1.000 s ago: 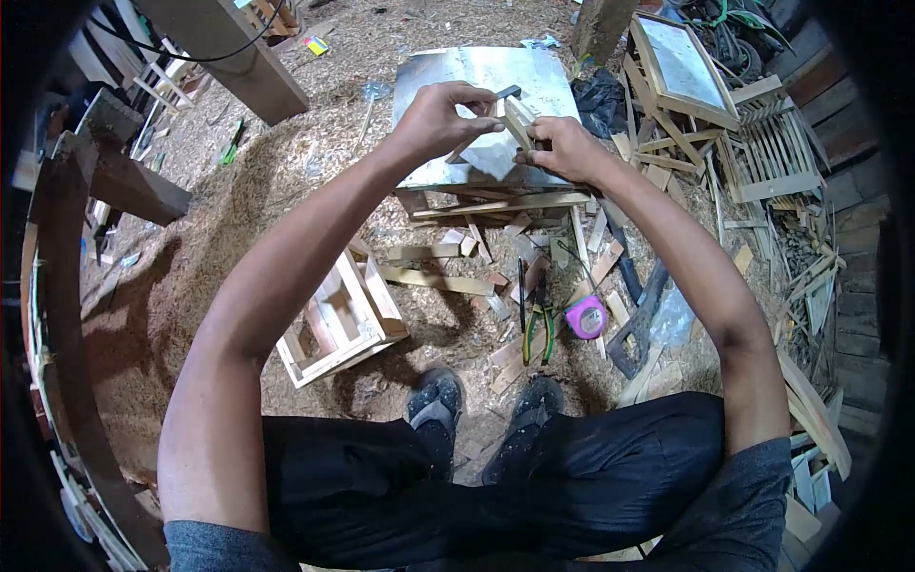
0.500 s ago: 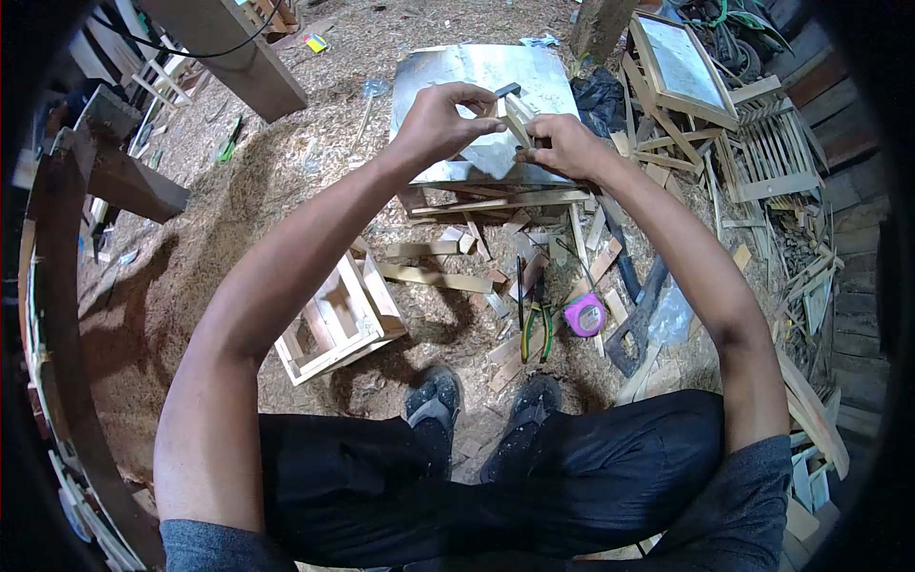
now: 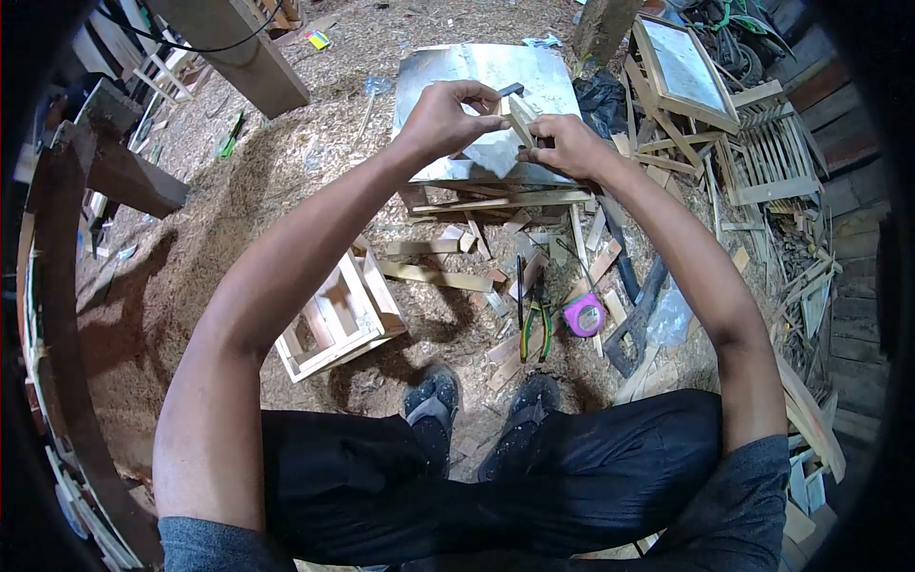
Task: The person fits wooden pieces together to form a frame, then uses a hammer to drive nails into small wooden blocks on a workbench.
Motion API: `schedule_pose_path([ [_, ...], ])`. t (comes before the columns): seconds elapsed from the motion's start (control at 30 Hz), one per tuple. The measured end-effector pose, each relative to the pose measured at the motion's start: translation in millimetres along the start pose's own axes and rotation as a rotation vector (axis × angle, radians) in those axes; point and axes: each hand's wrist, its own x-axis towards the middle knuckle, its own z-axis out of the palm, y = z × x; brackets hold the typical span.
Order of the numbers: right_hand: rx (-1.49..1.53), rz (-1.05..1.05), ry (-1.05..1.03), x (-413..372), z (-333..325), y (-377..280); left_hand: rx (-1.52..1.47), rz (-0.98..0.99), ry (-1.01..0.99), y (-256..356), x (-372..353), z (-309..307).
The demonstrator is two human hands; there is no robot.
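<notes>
Over the low table with a scuffed metal top, both hands are closed on a small pale wooden piece. It is held tilted, with one narrow face towards me. My left hand pinches its left side between thumb and fingers. On the lower right side, the fingertips of my right hand grip the piece. Just beyond its upper end shows a small dark block-like thing, partly hidden. The lower fingers of both hands are partly out of sight.
Below the table lie wood offcuts, pliers, a pink tape measure and a handsaw. A small wooden frame stands at left on the shavings. Wooden posts rise at the back, and slatted wood is piled at right.
</notes>
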Motion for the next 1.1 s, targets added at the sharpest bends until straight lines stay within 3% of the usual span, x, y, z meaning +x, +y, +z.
schedule_pose_path([
  [0.33,-0.012,0.079,-0.034,-1,0,-2,0.041,0.075,-0.031,-1,6,-2],
  [0.57,-0.029,0.020,-0.030,1,0,4,0.082,0.127,-0.021,1,2,-3],
  [0.77,-0.068,0.070,-0.135,4,-12,2,0.130,0.115,-0.014,-1,5,-2],
  [0.87,0.061,0.158,-0.258,3,-29,-2,0.135,0.112,-0.029,1,6,-3],
  [0.93,0.149,0.136,-0.045,3,-38,3,0.125,0.083,-0.043,0,6,-3],
  [1.1,0.120,0.065,0.017,5,-42,-14,0.108,0.092,-0.014,1,4,-2],
])
